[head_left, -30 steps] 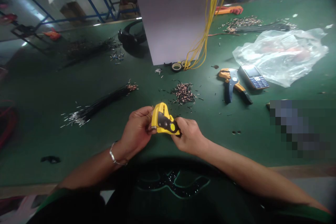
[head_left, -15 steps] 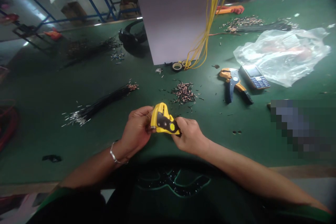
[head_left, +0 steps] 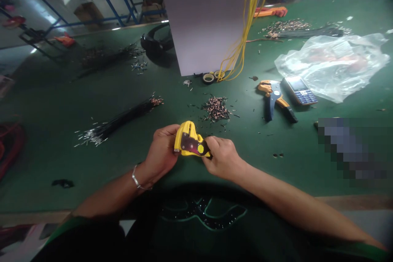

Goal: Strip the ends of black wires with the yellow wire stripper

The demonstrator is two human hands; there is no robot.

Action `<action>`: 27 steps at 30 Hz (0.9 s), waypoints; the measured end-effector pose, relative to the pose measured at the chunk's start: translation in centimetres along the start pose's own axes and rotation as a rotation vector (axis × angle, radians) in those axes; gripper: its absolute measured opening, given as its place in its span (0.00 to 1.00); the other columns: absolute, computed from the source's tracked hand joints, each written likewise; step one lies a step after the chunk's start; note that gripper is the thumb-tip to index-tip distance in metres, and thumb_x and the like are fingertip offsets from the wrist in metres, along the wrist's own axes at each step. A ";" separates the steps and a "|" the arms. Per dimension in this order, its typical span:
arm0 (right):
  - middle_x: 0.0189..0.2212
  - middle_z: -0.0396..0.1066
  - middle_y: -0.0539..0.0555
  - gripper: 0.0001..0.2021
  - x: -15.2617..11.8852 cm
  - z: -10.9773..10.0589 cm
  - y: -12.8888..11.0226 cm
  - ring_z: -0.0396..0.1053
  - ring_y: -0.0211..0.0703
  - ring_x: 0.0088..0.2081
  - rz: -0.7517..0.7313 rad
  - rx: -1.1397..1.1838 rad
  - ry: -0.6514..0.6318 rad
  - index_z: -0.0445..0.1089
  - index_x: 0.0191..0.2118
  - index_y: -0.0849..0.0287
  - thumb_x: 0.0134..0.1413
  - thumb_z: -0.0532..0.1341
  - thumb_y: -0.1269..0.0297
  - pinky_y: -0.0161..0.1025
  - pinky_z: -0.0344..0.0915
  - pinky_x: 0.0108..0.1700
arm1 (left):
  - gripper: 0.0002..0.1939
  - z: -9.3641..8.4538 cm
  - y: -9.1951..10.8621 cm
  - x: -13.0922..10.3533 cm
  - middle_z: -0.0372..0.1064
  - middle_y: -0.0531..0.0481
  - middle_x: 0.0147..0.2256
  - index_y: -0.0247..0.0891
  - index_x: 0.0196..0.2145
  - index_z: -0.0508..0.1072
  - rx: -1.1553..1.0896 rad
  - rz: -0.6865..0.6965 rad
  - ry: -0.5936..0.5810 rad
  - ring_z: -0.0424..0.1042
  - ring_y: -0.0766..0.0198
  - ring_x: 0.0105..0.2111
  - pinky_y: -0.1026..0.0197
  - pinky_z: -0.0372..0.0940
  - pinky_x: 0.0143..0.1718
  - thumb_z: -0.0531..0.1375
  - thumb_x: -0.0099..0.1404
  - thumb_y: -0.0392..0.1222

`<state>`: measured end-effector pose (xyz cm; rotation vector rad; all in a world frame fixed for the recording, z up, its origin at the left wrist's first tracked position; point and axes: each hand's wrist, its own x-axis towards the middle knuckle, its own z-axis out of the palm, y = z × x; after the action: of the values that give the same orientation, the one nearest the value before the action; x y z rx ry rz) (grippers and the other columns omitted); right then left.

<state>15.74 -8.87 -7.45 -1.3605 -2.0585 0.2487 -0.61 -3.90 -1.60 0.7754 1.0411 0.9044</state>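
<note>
My right hand (head_left: 225,156) is wrapped round the handle of a yellow and black hand tool (head_left: 190,141) near the table's front. At the tool's left end is my left hand (head_left: 162,147), its fingers closed against the jaw; what they pinch is hidden behind the tool. Beyond the tool lies a heap of short dark clippings with copper ends (head_left: 215,109). To the left rests a bundle of black wires (head_left: 123,120), with copper tips at one end and silvery tips at the other.
On the green table (head_left: 233,200) at right are an orange and blue tool (head_left: 274,100), a keypad phone (head_left: 300,90) and a clear plastic bag (head_left: 334,65). Yellow wires (head_left: 245,37) hang beside a grey box (head_left: 205,20), with tape rolls (head_left: 208,77) at its base.
The yellow tool has turned slightly and its jaw end has shifted a little left, with my left hand staying against it. The whole view has shifted slightly.
</note>
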 end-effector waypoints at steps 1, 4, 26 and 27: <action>0.21 0.62 0.50 0.05 0.0 0.0 0.0 0.56 0.39 0.21 0.005 0.013 -0.005 0.55 0.28 0.56 0.45 0.54 0.71 0.37 0.49 0.25 | 0.02 -0.1 -0.1 0.1 0.57 0.57 0.16 0.33 0.20 0.73 0.000 -0.006 0.000 0.52 0.77 0.16 0.70 0.48 0.17 0.62 0.47 0.30; 0.20 0.60 0.49 0.06 0.1 0.0 0.0 0.54 0.37 0.21 0.084 0.126 -0.011 0.54 0.27 0.55 0.43 0.54 0.70 0.36 0.49 0.25 | 0.02 -0.1 -0.2 0.3 0.56 0.57 0.16 0.33 0.21 0.73 -0.031 -0.044 -0.024 0.51 0.77 0.15 0.71 0.45 0.16 0.62 0.49 0.30; 0.18 0.56 0.45 0.06 0.1 0.1 0.4 0.53 0.35 0.19 0.247 0.310 -0.007 0.54 0.27 0.55 0.39 0.54 0.70 0.34 0.51 0.24 | 0.02 -0.2 -0.4 1.3 0.55 0.60 0.15 0.35 0.22 0.71 0.227 -0.051 -0.081 0.49 0.78 0.13 0.70 0.44 0.13 0.59 0.49 0.32; 0.18 0.57 0.45 0.07 0.0 0.2 0.4 0.54 0.35 0.19 0.221 0.272 0.002 0.53 0.27 0.55 0.40 0.53 0.70 0.34 0.51 0.24 | 0.04 -0.3 -0.4 1.3 0.55 0.60 0.15 0.36 0.22 0.72 0.260 -0.027 -0.080 0.49 0.78 0.13 0.70 0.43 0.13 0.58 0.48 0.31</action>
<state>15.93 -8.63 -7.77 -1.4131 -1.7948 0.5996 -0.47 -2.90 -2.54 1.0035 1.1088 0.7172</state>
